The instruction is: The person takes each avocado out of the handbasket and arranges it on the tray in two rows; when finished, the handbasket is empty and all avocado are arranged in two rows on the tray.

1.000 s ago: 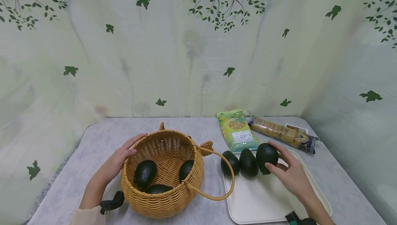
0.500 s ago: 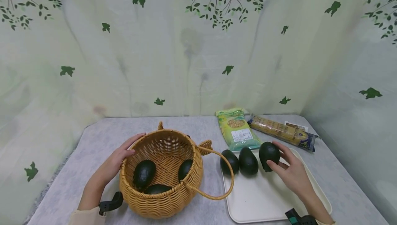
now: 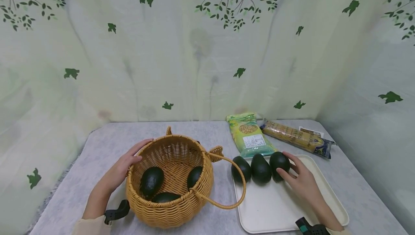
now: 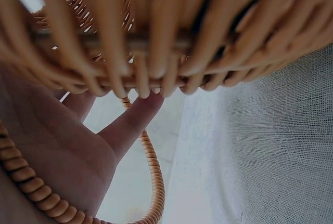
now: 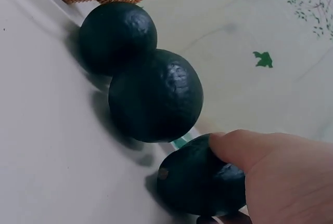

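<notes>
My left hand (image 3: 124, 166) holds the rim of a round wicker basket (image 3: 168, 213), its thumb over the near left edge. Close up in the left wrist view, a finger (image 4: 132, 122) meets the woven wall (image 4: 171, 63). Inside the basket lie dark green avocados: one at the left (image 3: 152, 181), one low at the front (image 3: 165, 197), one at the right (image 3: 194, 176). My right hand (image 3: 303, 181) pinches another avocado (image 3: 279, 166) between thumb and fingers at the far edge of a white tray (image 3: 266, 213). Two more avocados (image 3: 261, 169) (image 3: 241, 168) sit in line to its left.
Behind the tray lie a green and yellow bag (image 3: 250, 138) and a long clear packet of noodles (image 3: 295, 137). The basket's looped handle (image 3: 241, 191) sticks out to the right and overlaps the tray's left edge. A patterned curtain (image 3: 207, 66) closes off the back.
The avocado in my right hand was lifted apart from the row a half second ago and is now lower and further left, right beside the middle avocado. The left hand and basket stay put.
</notes>
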`<act>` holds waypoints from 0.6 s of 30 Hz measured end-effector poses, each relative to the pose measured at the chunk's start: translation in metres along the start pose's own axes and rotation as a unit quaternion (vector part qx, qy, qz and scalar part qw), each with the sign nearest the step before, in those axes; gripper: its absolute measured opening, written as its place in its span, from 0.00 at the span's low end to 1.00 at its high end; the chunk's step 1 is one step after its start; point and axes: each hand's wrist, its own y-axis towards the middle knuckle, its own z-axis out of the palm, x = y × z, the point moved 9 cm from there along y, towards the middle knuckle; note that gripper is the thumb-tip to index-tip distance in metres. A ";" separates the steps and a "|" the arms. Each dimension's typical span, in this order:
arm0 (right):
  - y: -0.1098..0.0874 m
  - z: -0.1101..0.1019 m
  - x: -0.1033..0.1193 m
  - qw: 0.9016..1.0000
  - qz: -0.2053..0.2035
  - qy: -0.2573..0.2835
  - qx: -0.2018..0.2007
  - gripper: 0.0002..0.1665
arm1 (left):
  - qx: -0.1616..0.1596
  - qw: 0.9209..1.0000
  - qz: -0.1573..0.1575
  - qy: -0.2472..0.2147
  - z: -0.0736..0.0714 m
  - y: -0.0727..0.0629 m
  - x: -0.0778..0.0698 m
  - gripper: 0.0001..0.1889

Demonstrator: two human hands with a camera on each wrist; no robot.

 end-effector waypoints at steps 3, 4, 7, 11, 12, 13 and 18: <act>0.001 0.005 -0.004 1.000 0.001 -0.001 0.013 0.43 | 0.001 1.000 -0.003 0.001 -0.001 0.001 0.000 0.29; 0.001 0.006 -0.004 1.000 -0.001 -0.002 0.019 0.44 | 0.001 1.000 -0.003 0.000 -0.001 0.001 0.000 0.29; 0.001 0.010 -0.006 1.000 -0.007 -0.005 0.030 0.45 | 0.004 1.000 -0.003 -0.007 0.000 0.002 0.000 0.29; 0.001 0.012 -0.006 0.999 -0.008 -0.006 0.035 0.44 | 0.007 1.000 -0.002 -0.016 0.000 0.003 0.000 0.29; 0.001 0.012 -0.006 0.999 -0.007 -0.005 0.036 0.44 | 0.007 1.000 -0.002 -0.016 0.000 0.003 0.000 0.29; 0.001 0.013 -0.006 0.999 -0.007 -0.005 0.036 0.44 | 0.006 1.000 -0.002 -0.014 0.000 0.003 0.000 0.29; 0.000 0.014 -0.005 0.999 -0.005 -0.004 0.043 0.45 | 0.002 1.000 -0.003 -0.005 0.000 0.001 0.000 0.29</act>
